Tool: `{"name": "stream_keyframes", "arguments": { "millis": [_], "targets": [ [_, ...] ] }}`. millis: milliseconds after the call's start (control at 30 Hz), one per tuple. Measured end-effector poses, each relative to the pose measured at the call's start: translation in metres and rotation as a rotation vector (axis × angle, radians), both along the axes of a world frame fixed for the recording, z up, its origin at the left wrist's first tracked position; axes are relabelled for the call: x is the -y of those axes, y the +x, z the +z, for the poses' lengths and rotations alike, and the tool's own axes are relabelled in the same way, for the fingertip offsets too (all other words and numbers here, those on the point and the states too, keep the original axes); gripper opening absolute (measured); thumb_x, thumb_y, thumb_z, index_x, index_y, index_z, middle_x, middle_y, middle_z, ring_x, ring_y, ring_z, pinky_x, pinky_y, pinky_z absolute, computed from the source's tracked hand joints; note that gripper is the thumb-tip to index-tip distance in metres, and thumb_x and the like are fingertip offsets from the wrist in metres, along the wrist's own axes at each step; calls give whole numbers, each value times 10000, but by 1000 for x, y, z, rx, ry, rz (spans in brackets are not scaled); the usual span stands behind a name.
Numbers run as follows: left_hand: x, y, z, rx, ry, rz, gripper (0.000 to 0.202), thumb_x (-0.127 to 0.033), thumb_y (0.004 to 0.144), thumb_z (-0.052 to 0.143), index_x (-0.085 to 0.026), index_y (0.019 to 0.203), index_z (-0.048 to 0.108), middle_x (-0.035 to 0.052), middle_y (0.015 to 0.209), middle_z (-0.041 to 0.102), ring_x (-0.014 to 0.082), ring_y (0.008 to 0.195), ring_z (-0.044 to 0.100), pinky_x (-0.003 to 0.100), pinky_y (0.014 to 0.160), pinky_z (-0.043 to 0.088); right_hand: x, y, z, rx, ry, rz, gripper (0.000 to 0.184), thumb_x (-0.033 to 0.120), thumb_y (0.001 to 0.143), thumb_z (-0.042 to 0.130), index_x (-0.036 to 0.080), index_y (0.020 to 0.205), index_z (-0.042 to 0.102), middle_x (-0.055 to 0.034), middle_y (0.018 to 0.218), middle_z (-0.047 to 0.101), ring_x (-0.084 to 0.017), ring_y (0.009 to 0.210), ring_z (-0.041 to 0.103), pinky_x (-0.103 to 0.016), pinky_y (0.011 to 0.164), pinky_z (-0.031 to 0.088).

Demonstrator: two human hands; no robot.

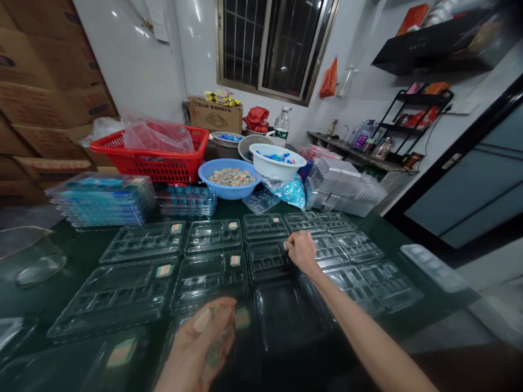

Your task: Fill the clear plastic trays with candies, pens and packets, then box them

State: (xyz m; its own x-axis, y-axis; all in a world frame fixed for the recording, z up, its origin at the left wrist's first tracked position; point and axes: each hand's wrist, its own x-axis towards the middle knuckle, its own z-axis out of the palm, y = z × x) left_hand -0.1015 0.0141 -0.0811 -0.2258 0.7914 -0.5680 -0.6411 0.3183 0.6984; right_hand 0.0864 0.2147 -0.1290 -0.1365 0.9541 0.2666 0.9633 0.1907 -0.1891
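My left hand (200,340) is curled low at the bottom of the view, shut on several pastel striped candies (214,332). My right hand (301,251) reaches over a clear plastic compartment tray (267,261), its pinched fingertips holding a small pale candy piece (285,245). Several such trays lie side by side on the dark green table (77,261). Single striped candies (235,261) sit in some compartments, and another (164,270) lies in the tray to the left.
Behind the trays stand a blue bowl of candies (231,181), a white bowl (278,161) and a red basket (151,155). Stacked blue-filled trays (102,200) lie left, clear tray stacks (339,185) right. Cardboard boxes (41,92) rise at far left.
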Motion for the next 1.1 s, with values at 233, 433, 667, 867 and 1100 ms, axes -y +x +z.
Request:
{"name": "stream_keyframes", "arguments": {
  "millis": [233,433,667,867,1100],
  "targets": [
    [3,4,4,3,7,-14,250,-259,574,748,-179,788,648,13,755,642,144,703,604,174,550,453,-8,-1,6,165,-31,36,179,286,813,476,178,819,619,-77,827,568,-203,813,482,-272,646,307],
    [6,5,1,-10,8,-31,260,-288,598,740,-185,815,639,2,765,642,120,696,592,165,583,455,0,-3,18,299,-32,259,169,117,767,468,172,759,628,-89,877,569,-209,892,446,-296,750,275],
    [7,6,-2,-35,58,-76,260,-297,606,726,-169,817,645,8,700,626,74,494,491,161,434,357,3,7,33,301,6,305,290,66,785,391,179,956,596,-82,923,566,-207,903,433,-301,746,268],
    [6,5,-3,-58,125,-163,297,-361,643,692,-164,850,613,-8,632,560,64,448,426,161,379,241,8,9,23,269,-20,414,272,17,702,456,167,862,617,-78,918,573,-206,902,438,-299,755,285],
    [8,10,-10,-101,184,-224,260,-371,690,646,-170,843,587,-13,668,524,54,426,410,173,372,200,71,-22,59,-179,-27,604,243,198,876,392,178,1058,552,-55,944,557,-158,851,499,-271,749,366]
  ]
}}
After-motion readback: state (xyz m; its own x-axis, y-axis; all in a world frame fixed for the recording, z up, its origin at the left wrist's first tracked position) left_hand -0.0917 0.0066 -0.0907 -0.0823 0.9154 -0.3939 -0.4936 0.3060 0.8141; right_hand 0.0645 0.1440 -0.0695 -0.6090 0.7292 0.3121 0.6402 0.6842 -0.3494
